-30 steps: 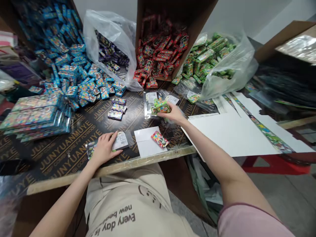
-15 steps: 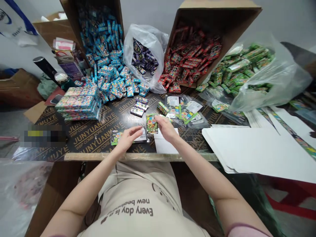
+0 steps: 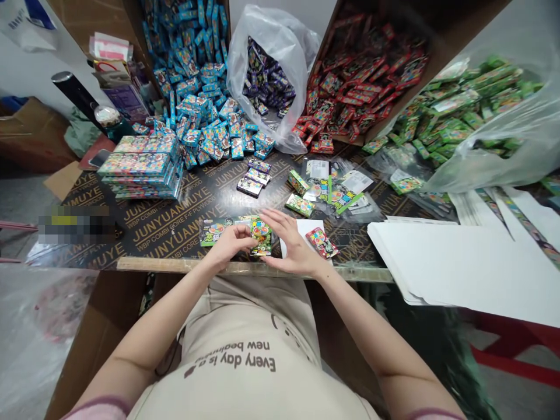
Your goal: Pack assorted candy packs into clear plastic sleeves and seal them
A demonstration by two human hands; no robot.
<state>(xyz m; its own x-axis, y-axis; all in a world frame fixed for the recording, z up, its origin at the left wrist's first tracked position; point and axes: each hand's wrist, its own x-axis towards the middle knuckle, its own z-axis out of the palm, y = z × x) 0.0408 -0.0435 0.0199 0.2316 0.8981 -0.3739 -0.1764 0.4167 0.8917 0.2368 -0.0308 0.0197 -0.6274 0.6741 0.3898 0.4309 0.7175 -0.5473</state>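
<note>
Near the table's front edge, my left hand (image 3: 233, 242) pinches the left side of a small green packet (image 3: 261, 236). My right hand (image 3: 291, 242) is at the packet's right side, thumb and fingers spread apart. Under and left of my left hand lies a flat green and black plastic sleeve (image 3: 212, 232). A red packet (image 3: 322, 242) rests on a white card (image 3: 310, 226), right of my right hand. Two green boxes, one of them flat (image 3: 300, 204), and several dark purple boxes (image 3: 250, 186) lie farther back.
Blue boxes (image 3: 210, 116) spill from a carton at the back left. A plastic bag holds purple boxes (image 3: 268, 76). Red boxes (image 3: 363, 87) fill another carton; green ones (image 3: 464, 116) lie at right. Wrapped stacks (image 3: 140, 169) stand left, white sheets (image 3: 464, 262) right.
The green packet has moved left and down into my left hand's pinch. My right hand has opened around it. The red packet on the white card now shows. The view has shifted.
</note>
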